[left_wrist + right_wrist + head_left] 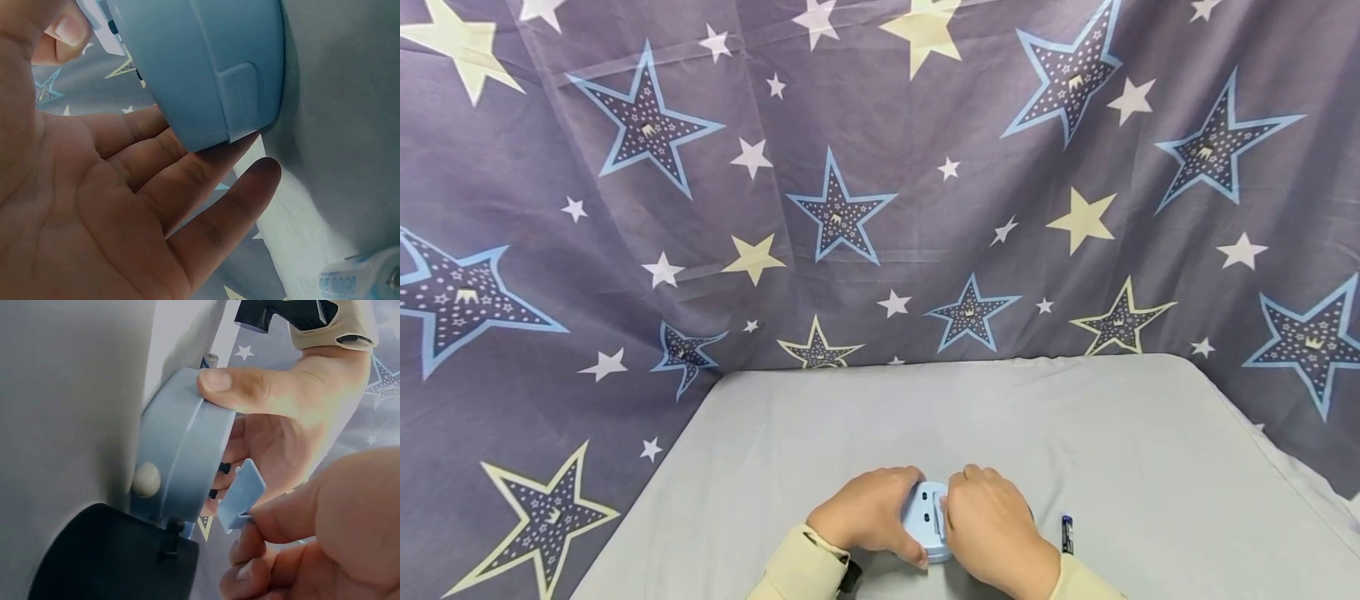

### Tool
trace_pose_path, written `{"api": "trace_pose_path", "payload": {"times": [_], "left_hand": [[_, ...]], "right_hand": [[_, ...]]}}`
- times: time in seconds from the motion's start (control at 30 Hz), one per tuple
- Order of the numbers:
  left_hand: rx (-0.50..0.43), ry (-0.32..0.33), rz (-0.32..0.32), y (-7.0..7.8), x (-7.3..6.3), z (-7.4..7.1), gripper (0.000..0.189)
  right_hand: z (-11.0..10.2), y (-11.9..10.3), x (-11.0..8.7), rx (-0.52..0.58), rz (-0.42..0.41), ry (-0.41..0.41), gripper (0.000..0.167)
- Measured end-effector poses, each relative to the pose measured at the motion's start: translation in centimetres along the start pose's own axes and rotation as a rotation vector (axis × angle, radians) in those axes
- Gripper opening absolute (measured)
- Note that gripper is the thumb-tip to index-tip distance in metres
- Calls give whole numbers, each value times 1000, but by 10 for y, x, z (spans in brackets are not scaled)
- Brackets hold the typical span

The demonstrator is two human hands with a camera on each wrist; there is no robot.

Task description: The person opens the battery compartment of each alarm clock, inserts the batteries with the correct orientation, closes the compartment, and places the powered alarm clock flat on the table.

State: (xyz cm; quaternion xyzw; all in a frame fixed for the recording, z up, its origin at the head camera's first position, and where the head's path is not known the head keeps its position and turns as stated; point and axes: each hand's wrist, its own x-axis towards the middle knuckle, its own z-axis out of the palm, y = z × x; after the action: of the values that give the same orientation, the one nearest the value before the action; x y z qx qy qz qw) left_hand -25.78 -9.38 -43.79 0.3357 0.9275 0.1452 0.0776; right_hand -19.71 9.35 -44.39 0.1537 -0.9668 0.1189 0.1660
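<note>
A light blue alarm clock [916, 521] stands on the grey cloth, its back with two black knobs facing up and toward the hands. My left hand [872, 508] grips its body, with the thumb [219, 381] on the near side and the fingers [206, 169] around the far side. Between thumb and fingertips my right hand [992, 525] pinches a small light blue battery lid [244, 490]. In the right wrist view the lid is tilted beside the knobs. A whitish round bump [146, 480] shows on the clock's side.
A white battery [359, 278] with blue print lies near my left hand. To the right of my right hand lies a black cylinder with a blue end [1067, 533]. A black rounded object [119, 556] is close by the clock. Star-patterned curtain [850, 292] hangs behind the table [820, 417].
</note>
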Motion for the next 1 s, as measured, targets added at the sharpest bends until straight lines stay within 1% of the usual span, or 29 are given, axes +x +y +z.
{"api": "trace_pose_path", "payload": {"times": [0.3, 0.5, 0.7, 1.0], "left_hand": [[-9, -2, 4, 0, 0, 0, 83], [-37, -13, 14, 0, 1, 0, 81], [-66, -27, 16, 1, 0, -3, 79], [-105, -40, 11, -5, 1, 0, 79]], "right_hand": [[-5, 0, -2, 15, -18, -16, 24], [-10, 0, -3, 49, -39, -35, 24], [-13, 0, -5, 51, -59, -31, 23], [-18, -1, -7, 60, -99, -42, 22]]}}
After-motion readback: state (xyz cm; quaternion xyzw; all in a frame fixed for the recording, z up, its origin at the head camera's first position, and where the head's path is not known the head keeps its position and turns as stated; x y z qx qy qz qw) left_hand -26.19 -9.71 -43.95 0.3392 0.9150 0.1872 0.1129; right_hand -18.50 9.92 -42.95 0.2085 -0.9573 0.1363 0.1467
